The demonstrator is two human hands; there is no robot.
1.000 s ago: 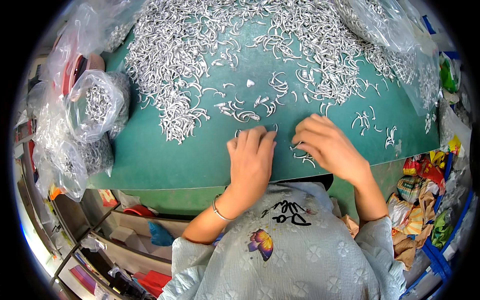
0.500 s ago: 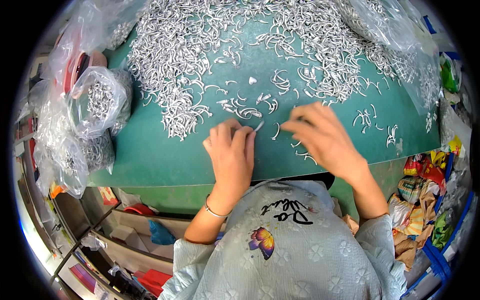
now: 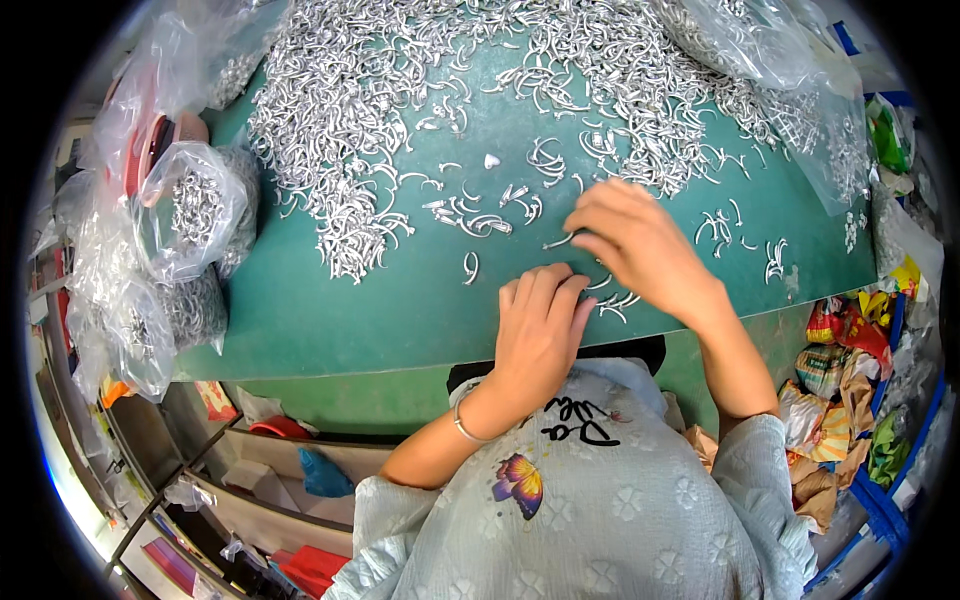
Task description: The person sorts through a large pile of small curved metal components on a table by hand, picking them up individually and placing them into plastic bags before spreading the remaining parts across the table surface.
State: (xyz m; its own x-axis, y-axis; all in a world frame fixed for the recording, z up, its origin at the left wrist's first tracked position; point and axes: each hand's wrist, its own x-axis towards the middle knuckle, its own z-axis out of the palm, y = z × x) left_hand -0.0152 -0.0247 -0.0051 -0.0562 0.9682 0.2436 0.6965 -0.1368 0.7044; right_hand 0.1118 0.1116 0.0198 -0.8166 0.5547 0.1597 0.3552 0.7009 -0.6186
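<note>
Head view: mid-frame, right hand pinches a curved silver piece in closed fingers, poking leftward, long axis near sideways; left hand just below, fingers curled, hold can't be told.

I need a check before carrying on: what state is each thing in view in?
Left hand: fingers bent, grip hidden
Right hand: thumb and fingers closed
Curved silver piece: pinched in right hand
Loose silver pieces: heaped and scattered on green tabletop
Heart-shaped piece: lying by itself
Middle clear bag at left: mouth open, holding silver pieces
Silver bangle: worn
</note>
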